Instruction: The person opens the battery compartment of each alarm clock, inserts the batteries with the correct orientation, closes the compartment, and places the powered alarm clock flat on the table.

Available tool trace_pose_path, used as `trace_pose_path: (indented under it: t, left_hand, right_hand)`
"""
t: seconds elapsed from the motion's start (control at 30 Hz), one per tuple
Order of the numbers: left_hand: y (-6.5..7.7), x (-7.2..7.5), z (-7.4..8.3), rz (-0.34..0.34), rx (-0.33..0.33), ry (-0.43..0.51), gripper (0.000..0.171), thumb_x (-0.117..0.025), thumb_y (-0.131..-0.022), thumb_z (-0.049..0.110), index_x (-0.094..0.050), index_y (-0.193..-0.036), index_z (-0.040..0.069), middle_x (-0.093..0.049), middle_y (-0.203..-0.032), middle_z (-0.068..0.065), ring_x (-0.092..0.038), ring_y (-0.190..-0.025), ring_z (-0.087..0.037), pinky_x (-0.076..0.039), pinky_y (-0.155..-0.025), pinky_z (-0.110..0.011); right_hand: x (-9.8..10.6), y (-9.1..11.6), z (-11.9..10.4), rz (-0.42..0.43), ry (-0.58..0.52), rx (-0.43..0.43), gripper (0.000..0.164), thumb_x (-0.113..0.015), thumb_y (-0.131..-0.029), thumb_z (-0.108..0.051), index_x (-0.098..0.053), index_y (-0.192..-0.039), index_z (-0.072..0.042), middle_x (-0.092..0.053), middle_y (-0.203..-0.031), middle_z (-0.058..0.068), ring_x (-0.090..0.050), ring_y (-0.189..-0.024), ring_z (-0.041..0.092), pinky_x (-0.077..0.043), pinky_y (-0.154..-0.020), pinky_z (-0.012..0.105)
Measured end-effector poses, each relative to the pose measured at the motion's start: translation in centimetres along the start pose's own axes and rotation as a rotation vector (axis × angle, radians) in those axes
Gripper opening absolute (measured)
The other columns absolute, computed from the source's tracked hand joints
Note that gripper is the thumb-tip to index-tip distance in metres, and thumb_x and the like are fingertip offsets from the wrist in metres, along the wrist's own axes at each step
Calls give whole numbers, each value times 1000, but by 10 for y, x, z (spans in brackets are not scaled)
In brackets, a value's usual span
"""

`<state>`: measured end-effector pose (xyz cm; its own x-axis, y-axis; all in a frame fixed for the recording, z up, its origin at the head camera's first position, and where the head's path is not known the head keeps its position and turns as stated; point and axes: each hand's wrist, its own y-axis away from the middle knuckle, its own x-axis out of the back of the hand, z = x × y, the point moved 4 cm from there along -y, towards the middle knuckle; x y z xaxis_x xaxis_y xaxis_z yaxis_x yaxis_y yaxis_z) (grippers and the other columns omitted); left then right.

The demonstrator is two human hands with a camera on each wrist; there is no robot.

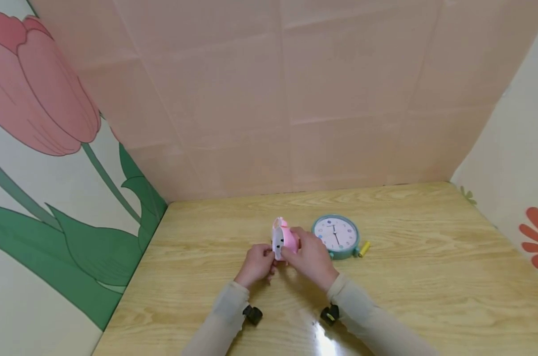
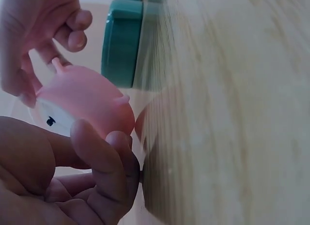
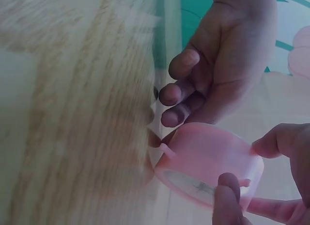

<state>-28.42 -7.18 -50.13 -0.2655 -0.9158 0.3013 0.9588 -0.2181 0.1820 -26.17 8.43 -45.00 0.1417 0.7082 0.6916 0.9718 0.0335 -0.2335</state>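
Observation:
A small pink alarm clock (image 1: pixel 290 241) with a pale face and ear-like parts on top stands tilted on the table, its face turned to the left. My right hand (image 1: pixel 311 257) grips its body from the right, the thumb near the face's edge. At the clock's lower left edge, my left hand (image 1: pixel 257 262) pinches with curled fingers. Seen from the left wrist, the pink shell (image 2: pixel 87 94) has short feet, and the left fingers (image 2: pixel 104 171) lie against its edge. The right wrist view shows the clock's back (image 3: pixel 189 179) with a light round panel.
A round teal clock (image 1: pixel 336 235) lies face up just right of the right hand. Beside it is a small yellow cylinder (image 1: pixel 364 248), like a battery. The wooden table (image 1: pixel 429 277) meets a pink-covered wall (image 1: pixel 295 123) at the back and a flower-painted panel (image 1: pixel 86 237) at left.

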Motion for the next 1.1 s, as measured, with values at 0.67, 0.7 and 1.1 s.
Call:
trace_pose_path:
  t: [0.67,0.7,1.1]
  left_hand:
    - [6,21,25,157,-159,-155,33,-47,-105,21,-70,-101,-2,-64,-77,-15,-57,-54,-18,-51,-45,-28]
    - [7,22,28,160,-160,-122,34,-47,-105,23,-69,-104,-2,-65,-83,-17,-60,-58,-22,-54,-46,-31]
    - [13,15,43,89,-175,-31,31,-59,-102,25,-66,-117,-1,-64,-91,-13,-66,-76,-44,-62,-53,-48]
  right_hand:
    - [-10,3,-10,27,-8,54,56,-80,-76,-24,-63,-126,-4,-64,-98,11,-56,-80,19,-54,-63,30]
    - [-11,3,-10,22,4,53,57,-80,-76,-25,-62,-127,-5,-63,-98,11,-56,-80,19,-54,-63,29]
    - [-11,7,-8,27,85,103,61,-80,-80,-28,-59,-132,-4,-60,-93,7,-53,-74,16,-50,-58,26]
